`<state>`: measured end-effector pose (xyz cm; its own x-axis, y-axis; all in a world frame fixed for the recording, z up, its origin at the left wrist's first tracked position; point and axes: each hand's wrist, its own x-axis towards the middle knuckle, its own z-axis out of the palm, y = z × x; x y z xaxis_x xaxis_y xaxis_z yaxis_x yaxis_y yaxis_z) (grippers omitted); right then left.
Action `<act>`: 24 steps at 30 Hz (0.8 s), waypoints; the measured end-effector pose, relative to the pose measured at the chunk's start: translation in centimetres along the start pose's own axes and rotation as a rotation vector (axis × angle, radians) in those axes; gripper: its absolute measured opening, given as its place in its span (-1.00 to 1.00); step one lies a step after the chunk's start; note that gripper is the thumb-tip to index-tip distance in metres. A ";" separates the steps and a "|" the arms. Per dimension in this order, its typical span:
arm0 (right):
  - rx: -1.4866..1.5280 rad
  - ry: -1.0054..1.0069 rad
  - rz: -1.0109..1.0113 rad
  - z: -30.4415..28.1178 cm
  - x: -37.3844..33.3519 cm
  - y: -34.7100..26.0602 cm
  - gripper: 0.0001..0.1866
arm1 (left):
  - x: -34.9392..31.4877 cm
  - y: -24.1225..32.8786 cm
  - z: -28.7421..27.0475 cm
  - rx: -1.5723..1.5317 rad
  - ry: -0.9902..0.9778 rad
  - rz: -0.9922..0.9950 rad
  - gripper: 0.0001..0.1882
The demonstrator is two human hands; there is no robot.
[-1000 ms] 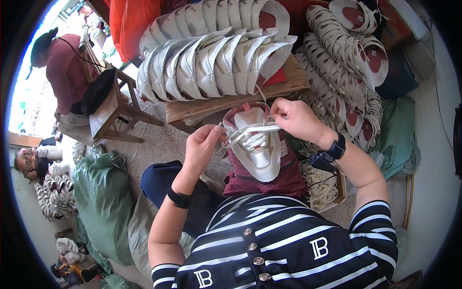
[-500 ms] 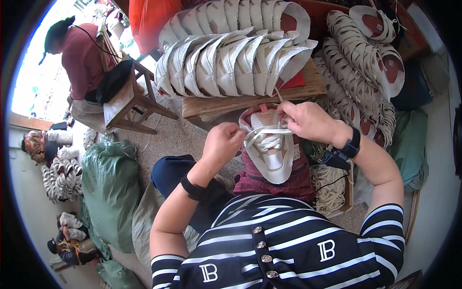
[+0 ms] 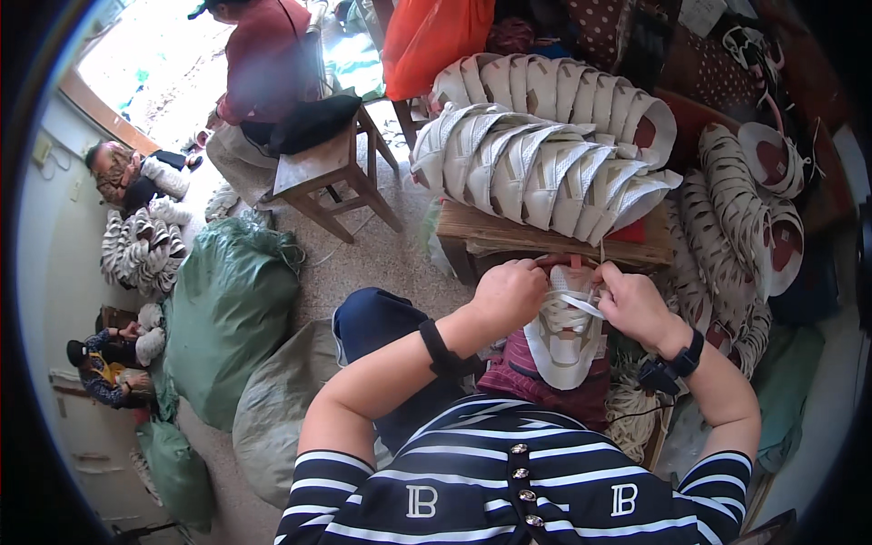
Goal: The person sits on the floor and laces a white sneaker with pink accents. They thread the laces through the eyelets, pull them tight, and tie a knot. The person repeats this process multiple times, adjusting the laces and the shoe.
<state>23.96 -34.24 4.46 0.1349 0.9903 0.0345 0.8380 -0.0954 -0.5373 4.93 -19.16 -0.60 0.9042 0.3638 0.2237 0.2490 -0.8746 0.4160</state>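
Since the earlier frames, the left hand (image 3: 513, 292) has come in from beside the shoe upper (image 3: 563, 350) to the left edge of its collar, and the whole view has swung so that things sit farther right. The left hand's fingers are curled closed at that collar; whether they grip a lace is hidden. The right hand (image 3: 629, 307), at the right of the upper's collar, pinches the white lace (image 3: 570, 304) between thumb and forefinger. The lace crosses the upper's tongue. The upper lies toe toward the wearer on a maroon striped cloth (image 3: 518, 368).

Just right of the upper, a box holds bundled pale cords (image 3: 629, 404). Just beyond the upper stands a wooden bench (image 3: 468, 227), bearing a front row of nested uppers (image 3: 536, 173) and a back row (image 3: 563, 91). More stacked uppers (image 3: 727, 200) lie beyond and to the upper's right.

Left of the upper and well apart is a bulging green sack (image 3: 232, 318). Farther off, beyond it on the upper's left, a person in a red top (image 3: 263, 64) sits on a wooden stool (image 3: 313, 173).
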 end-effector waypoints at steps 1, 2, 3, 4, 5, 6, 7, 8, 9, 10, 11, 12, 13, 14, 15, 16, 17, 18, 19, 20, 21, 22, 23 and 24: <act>0.036 0.006 0.000 0.1 0.0 0.0 -0.81 | -0.1 -0.1 0.2 0.008 -0.001 0.002 -0.77; 0.036 0.002 0.001 0.2 0.1 -0.1 -0.81 | 0.0 -0.1 0.1 0.023 0.001 0.006 -0.81; 0.037 -0.001 0.002 0.2 0.1 -0.2 -0.82 | -0.1 0.1 0.0 0.011 -0.011 -0.009 -0.84; 0.037 -0.005 0.004 0.2 0.1 -0.3 -0.82 | -0.2 0.4 -0.1 -0.002 -0.023 -0.024 -0.86; 0.148 -0.067 0.091 -0.3 0.2 -0.5 -0.81 | -0.1 0.5 -0.5 -0.014 -0.032 -0.039 -0.85; 0.259 -0.131 0.179 -0.9 0.3 -0.8 -0.80 | 0.1 0.1 -1.0 -0.060 -0.093 -0.017 -0.81; 0.370 -0.195 0.268 -1.4 0.5 -0.9 -0.79 | 0.2 -0.4 -1.5 -0.128 -0.116 -0.023 -0.79; 0.458 -0.229 0.313 -1.7 0.8 -0.4 -0.79 | 0.2 -1.2 -2.0 -0.196 -0.141 -0.030 -0.77; 0.433 -0.260 0.278 -2.1 1.2 -0.1 -0.79 | 0.4 -2.0 -2.3 -0.264 -0.167 -0.037 -0.75; 0.407 -0.291 0.244 -2.6 1.5 0.0 -0.79 | 1.1 -3.1 -2.7 -0.269 -0.267 -0.102 -0.75; 0.386 -0.326 0.214 -2.8 1.8 0.3 -0.79 | 1.2 -3.6 -3.0 -0.379 -0.239 -0.062 -0.75; 0.357 -0.338 0.161 -3.0 2.0 0.6 -0.79 | 1.2 -4.1 -3.3 -0.487 -0.210 -0.021 -0.74; 0.387 -0.371 0.197 -2.9 1.7 1.0 -0.78 | 1.2 -4.7 -3.5 -0.595 -0.181 0.021 -0.71; 0.409 -0.398 0.229 -3.1 1.5 1.0 -0.77 | 1.5 -4.6 -3.6 -0.642 -0.265 0.134 -0.71; 0.432 -0.426 0.262 -3.2 1.7 0.9 -0.77 | 1.3 -4.4 -3.7 -0.707 -0.277 0.125 -0.72; 0.410 -0.449 0.308 -3.4 2.1 0.8 -0.76 | 1.8 -4.9 -4.2 -0.689 -0.311 0.110 -0.75; 0.355 -0.449 0.298 -3.4 2.2 0.6 -0.76 | 1.8 -4.9 -4.2 -0.695 -0.352 0.089 -0.77; 0.301 -0.450 0.288 -3.5 2.5 0.4 -0.77 | 2.0 -4.9 -4.3 -0.732 -0.379 0.057 -0.75; 0.247 -0.452 0.276 -3.6 2.6 0.2 -0.77 | 2.3 -4.9 -4.5 -0.769 -0.406 0.025 -0.73; 0.230 -0.469 0.288 -3.7 2.8 0.0 -0.77 | 2.4 -5.1 -4.7 -0.798 -0.430 -0.008 -0.71; 0.214 -0.486 0.299 -3.9 3.0 -0.2 -0.77 | 2.3 -5.4 -4.4 -0.773 -0.397 0.049 -0.75; 0.197 -0.502 0.310 -4.0 3.2 -0.3 -0.78 | 2.3 -5.8 -4.0 -0.746 -0.365 0.105 -0.78; 0.241 -0.533 0.343 -4.0 3.1 0.2 -0.77 | 2.2 -5.4 -3.9 -0.730 -0.339 0.168 -0.80; 0.285 -0.564 0.377 -4.1 3.3 0.8 -0.76 | 2.3 -5.2 -4.0 -0.698 -0.382 0.125 -0.79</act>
<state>27.24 -31.48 7.62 0.0298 0.8047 -0.5929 0.6082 -0.4853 -0.6281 4.32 -12.53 1.25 0.9987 0.0313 0.0414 -0.0227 -0.4533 0.8910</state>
